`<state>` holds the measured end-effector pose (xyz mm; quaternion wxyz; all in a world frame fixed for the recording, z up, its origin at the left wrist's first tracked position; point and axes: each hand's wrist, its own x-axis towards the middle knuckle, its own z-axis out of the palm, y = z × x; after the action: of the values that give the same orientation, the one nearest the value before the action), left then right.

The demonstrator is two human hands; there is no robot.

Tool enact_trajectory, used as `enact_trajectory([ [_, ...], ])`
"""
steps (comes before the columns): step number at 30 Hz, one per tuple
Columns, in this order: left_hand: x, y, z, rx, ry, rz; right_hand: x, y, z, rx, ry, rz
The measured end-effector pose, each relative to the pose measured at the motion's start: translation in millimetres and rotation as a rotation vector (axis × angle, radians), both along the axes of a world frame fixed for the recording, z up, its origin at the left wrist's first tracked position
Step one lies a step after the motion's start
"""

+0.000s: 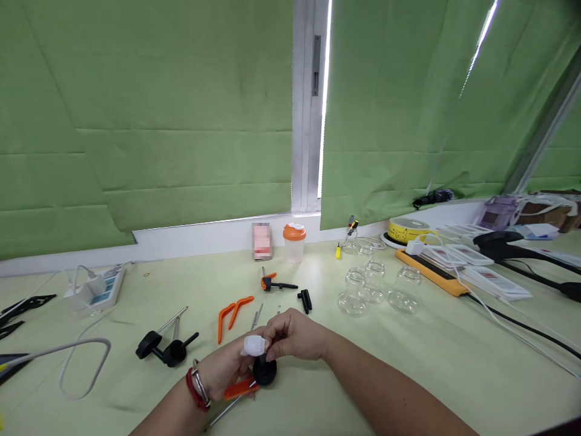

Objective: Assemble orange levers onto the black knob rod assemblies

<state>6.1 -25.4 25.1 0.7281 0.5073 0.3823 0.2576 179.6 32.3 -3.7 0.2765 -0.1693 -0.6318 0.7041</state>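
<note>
Low in the middle, my left hand [222, 370], with a red band and a silver bangle at the wrist, is closed around an assembly. It has a round black base [265, 372], an orange handle [240, 389] and a thin metal rod [223, 415] slanting down-left. A translucent white cap [255, 346] sits above the base, between my hands. My right hand [297, 336] is closed in a pinch beside the cap and the black part; what its fingertips hold is hidden. Just beyond lie two orange handles [235, 313], metal rods [256, 317] and short black pieces [305, 301].
Another black assembly with rods [167, 351] lies left, near a white power strip [111, 286]. An orange-and-black assembly [272, 283] and an orange-lidded cup [295, 243] stand farther back. Several clear glass jars [374, 283], an orange power strip [433, 272] and cables occupy the right.
</note>
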Motion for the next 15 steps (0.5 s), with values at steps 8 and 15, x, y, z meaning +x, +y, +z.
enact_trajectory([
  [8, -0.5, 1.8, -2.9, -0.024, 0.002, 0.043, 0.0, 0.2, -0.4, 0.126, 0.003, -0.013],
  [15, -0.4, 0.0, -0.6, -0.025, -0.002, 0.041, 0.4, -0.5, 0.9, 0.073, -0.006, -0.017],
])
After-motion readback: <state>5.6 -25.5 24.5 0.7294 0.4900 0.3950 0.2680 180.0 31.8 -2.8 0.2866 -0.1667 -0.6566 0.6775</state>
